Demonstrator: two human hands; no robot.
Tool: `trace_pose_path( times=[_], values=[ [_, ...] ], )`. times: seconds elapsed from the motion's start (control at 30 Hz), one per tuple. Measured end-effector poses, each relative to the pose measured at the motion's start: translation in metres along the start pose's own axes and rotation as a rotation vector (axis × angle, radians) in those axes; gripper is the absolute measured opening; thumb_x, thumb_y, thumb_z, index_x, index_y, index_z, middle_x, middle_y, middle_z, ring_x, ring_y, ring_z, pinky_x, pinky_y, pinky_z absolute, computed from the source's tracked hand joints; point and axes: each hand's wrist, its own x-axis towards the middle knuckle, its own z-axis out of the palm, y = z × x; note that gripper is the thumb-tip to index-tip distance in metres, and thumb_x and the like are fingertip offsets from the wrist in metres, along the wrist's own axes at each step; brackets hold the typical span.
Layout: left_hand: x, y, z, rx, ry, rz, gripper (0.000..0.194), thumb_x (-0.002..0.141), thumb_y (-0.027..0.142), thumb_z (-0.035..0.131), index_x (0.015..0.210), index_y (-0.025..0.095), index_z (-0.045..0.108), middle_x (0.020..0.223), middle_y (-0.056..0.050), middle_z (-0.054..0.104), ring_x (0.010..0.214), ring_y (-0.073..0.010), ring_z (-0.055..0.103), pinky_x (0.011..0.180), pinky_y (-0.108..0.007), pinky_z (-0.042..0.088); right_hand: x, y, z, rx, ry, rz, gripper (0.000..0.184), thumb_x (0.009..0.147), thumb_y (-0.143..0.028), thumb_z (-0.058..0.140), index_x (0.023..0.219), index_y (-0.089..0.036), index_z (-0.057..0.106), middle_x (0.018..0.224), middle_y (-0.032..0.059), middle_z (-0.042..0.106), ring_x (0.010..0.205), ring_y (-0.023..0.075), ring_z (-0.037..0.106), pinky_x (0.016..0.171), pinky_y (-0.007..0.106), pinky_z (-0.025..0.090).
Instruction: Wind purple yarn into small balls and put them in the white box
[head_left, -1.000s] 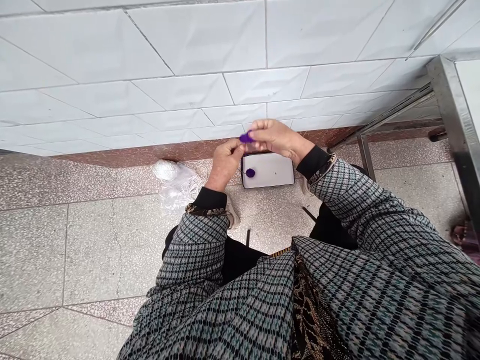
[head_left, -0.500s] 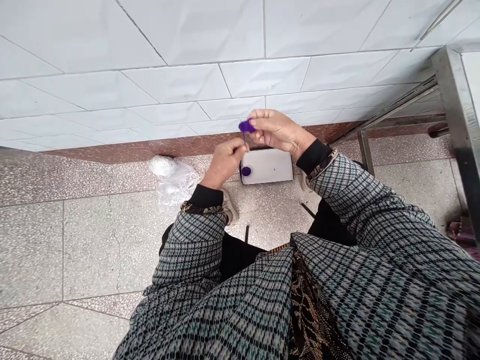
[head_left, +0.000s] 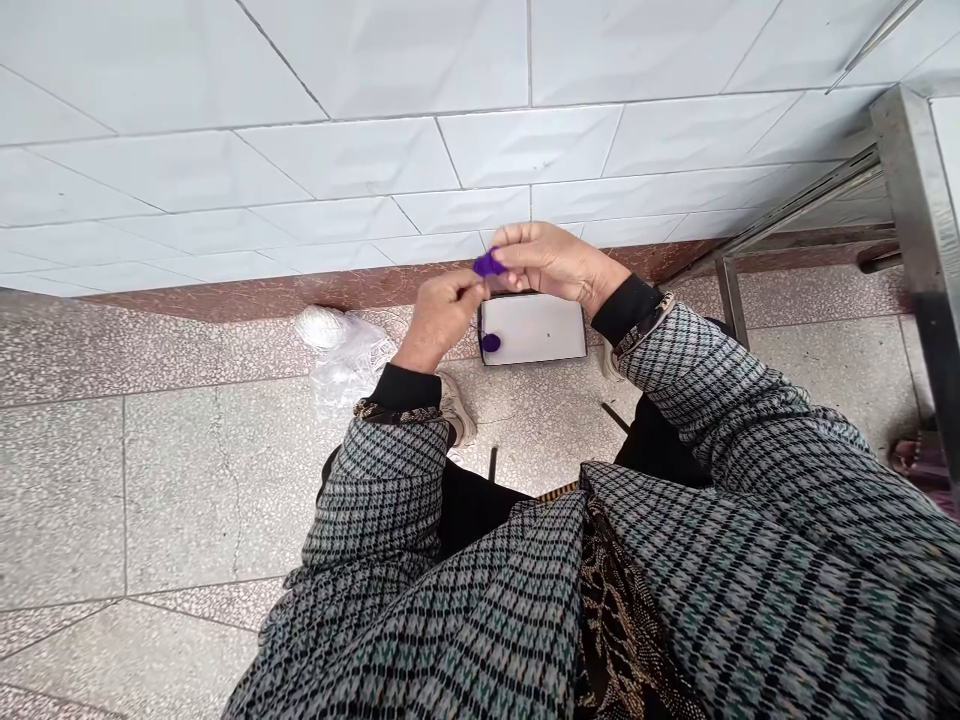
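Note:
My right hand (head_left: 551,262) is raised in front of the tiled wall with its fingers pinched on a small purple piece (head_left: 487,264). My left hand (head_left: 441,312) is closed just below and left of it, its fingertips touching the same purple piece. A thin thread runs down from there; I cannot tell which fingers hold it. Below my hands a white box (head_left: 536,330) lies on the floor with a second small purple piece (head_left: 491,343) at its left end.
A white ball of yarn (head_left: 322,326) sits in a crumpled clear plastic bag (head_left: 352,362) by the skirting, left of the box. A metal table frame (head_left: 907,190) stands at the right. My shoes (head_left: 457,410) rest on the speckled floor tiles.
My left hand has risen from below the purple piece until its fingertips meet it at my right hand. My right hand has hardly moved.

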Motion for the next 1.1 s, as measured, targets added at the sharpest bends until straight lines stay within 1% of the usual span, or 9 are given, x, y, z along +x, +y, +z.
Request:
trace_pose_path(
  times=[0.13,0.23,0.37,0.57,0.7,0.8,0.93,1.03,1.1],
  values=[
    [-0.010,0.017,0.005,0.080,-0.320,0.170,0.019,0.093,0.023,0.067,0.075,0.019,0.072,0.069,-0.001,0.068,0.066,-0.0175,0.059,0.070,-0.031,0.046,0.005,0.005,0.000,-0.293,0.168,0.005,0.030,0.095,0.005,0.075,0.079,-0.016,0.059,0.061,-0.0054,0.056,0.055,0.0069,0.049,0.053,0.016,0.040],
    [-0.008,0.017,-0.005,0.161,-0.167,0.145,0.021,0.096,0.024,0.062,0.076,0.019,0.070,0.075,-0.002,0.071,0.071,-0.0185,0.062,0.074,-0.032,0.049,0.000,0.003,0.002,-0.587,0.056,0.119,0.033,0.089,0.014,0.070,0.072,-0.014,0.063,0.058,-0.0043,0.057,0.053,0.0074,0.050,0.051,0.018,0.038],
    [-0.002,0.006,-0.007,0.210,0.027,-0.068,0.016,0.092,0.017,0.062,0.078,0.019,0.070,0.074,-0.001,0.071,0.075,-0.0193,0.062,0.077,-0.033,0.050,-0.004,-0.001,0.003,-0.197,-0.052,0.106,0.026,0.095,0.002,0.077,0.079,-0.014,0.064,0.060,-0.0043,0.058,0.052,0.0075,0.052,0.054,0.017,0.045],
    [-0.014,0.024,0.012,0.108,-0.328,0.079,0.020,0.093,0.026,0.060,0.080,0.018,0.073,0.071,0.000,0.069,0.067,-0.0171,0.059,0.070,-0.030,0.047,0.005,0.006,0.000,-0.212,0.215,0.001,0.032,0.097,0.006,0.072,0.079,-0.017,0.058,0.058,-0.0060,0.056,0.051,0.0066,0.049,0.050,0.016,0.040],
    [-0.009,0.019,0.000,0.104,-0.121,0.082,0.019,0.093,0.023,0.063,0.079,0.019,0.074,0.076,-0.002,0.074,0.073,-0.0184,0.063,0.073,-0.031,0.050,-0.002,0.002,-0.003,-0.584,0.087,0.127,0.036,0.089,0.017,0.068,0.070,-0.013,0.064,0.053,-0.0038,0.056,0.048,0.0075,0.049,0.045,0.018,0.034],
    [-0.003,0.005,-0.002,0.105,0.043,-0.037,0.018,0.090,0.016,0.064,0.075,0.020,0.071,0.071,-0.001,0.071,0.070,-0.0179,0.060,0.070,-0.030,0.048,-0.006,-0.002,-0.003,-0.322,-0.075,0.124,0.029,0.093,0.009,0.074,0.077,-0.013,0.065,0.058,-0.0033,0.060,0.049,0.0077,0.053,0.050,0.018,0.043],
    [-0.008,0.007,0.014,0.079,-0.142,0.006,0.016,0.092,0.017,0.065,0.078,0.018,0.073,0.073,-0.001,0.070,0.069,-0.0172,0.060,0.072,-0.031,0.048,0.001,0.000,-0.002,-0.030,0.084,-0.046,0.031,0.097,0.000,0.078,0.081,-0.017,0.057,0.061,-0.0058,0.059,0.052,0.0069,0.054,0.054,0.016,0.046],
    [-0.014,0.018,0.016,0.057,-0.306,0.151,0.020,0.094,0.026,0.064,0.080,0.017,0.075,0.072,-0.002,0.070,0.067,-0.0175,0.059,0.070,-0.032,0.047,0.005,0.005,-0.004,-0.287,0.227,-0.001,0.034,0.096,0.009,0.069,0.076,-0.017,0.059,0.055,-0.0052,0.057,0.051,0.0076,0.050,0.049,0.016,0.041],
    [-0.012,0.020,0.008,0.039,-0.219,0.173,0.023,0.095,0.031,0.063,0.081,0.018,0.076,0.076,-0.004,0.073,0.070,-0.0188,0.062,0.071,-0.033,0.048,0.002,0.006,-0.006,-0.492,0.162,0.087,0.035,0.091,0.014,0.068,0.071,-0.015,0.063,0.053,-0.0039,0.058,0.049,0.0082,0.050,0.046,0.017,0.038]
  ],
)
